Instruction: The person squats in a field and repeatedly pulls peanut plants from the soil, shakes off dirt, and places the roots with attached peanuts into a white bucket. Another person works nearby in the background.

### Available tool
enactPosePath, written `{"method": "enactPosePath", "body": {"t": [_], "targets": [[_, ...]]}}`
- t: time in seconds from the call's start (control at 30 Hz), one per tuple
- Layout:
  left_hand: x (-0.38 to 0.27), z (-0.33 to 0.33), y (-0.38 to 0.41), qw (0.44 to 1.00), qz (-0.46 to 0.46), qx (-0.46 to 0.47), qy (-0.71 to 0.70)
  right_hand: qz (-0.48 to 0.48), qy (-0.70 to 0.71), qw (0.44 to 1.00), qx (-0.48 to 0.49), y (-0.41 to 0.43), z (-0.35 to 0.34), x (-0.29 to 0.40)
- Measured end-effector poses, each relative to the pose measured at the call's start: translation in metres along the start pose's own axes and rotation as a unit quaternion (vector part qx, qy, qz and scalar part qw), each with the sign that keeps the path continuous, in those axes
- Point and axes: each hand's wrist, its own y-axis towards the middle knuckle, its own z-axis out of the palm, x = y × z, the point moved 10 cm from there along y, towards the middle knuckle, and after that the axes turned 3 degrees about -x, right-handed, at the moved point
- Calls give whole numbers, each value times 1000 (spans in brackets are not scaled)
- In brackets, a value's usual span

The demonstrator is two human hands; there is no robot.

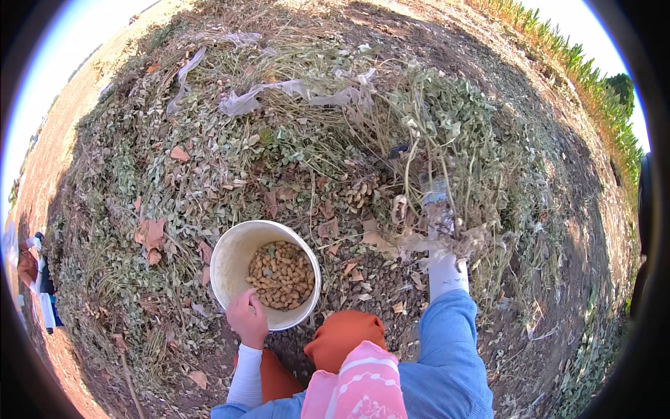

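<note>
A white plastic bucket (226, 264) stands before me, tilted slightly, with a heap of peanuts in their shells (282, 275) inside. My left hand (247, 318) is over its near-left rim, thumb and fingers somewhat apart, nothing visible in them. On the right, my right hand (435, 208) is among the stems of an uprooted peanut plant (445, 152). Stems, roots and bits of film cover much of that hand, so its grip is hidden. The plant's roots (463, 238) hang across my white-sleeved wrist. A cluster of peanuts (360, 193) lies between the bucket and the plant.
Wilted peanut plants (172, 131) are heaped around me in a wide arc. Torn plastic film (288, 91) tangles through the far side. Dry brown leaves (151, 235) lie scattered. Another person (39, 277) is at the far left. Tall green crops (581, 63) edge the field.
</note>
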Motion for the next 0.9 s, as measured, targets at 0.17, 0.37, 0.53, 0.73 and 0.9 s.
{"method": "enactPosePath", "body": {"t": [0.17,0.37,0.53,0.73,0.9], "targets": [[2,1,-1,1000,17,-24,-9,-39,23,993,112,-26,132,90],[5,-2,-3,999,20,-27,-12,-55,-33,987,150,-86,294,129],[8,-5,-4,1000,-2,0,3,-132,-70,916,372,-142,455,119],[6,-1,1,1000,-17,10,-12,98,-89,931,341,-58,458,-37],[0,-1,5,1000,-6,5,-1,100,-124,930,331,6,311,-143]]}}
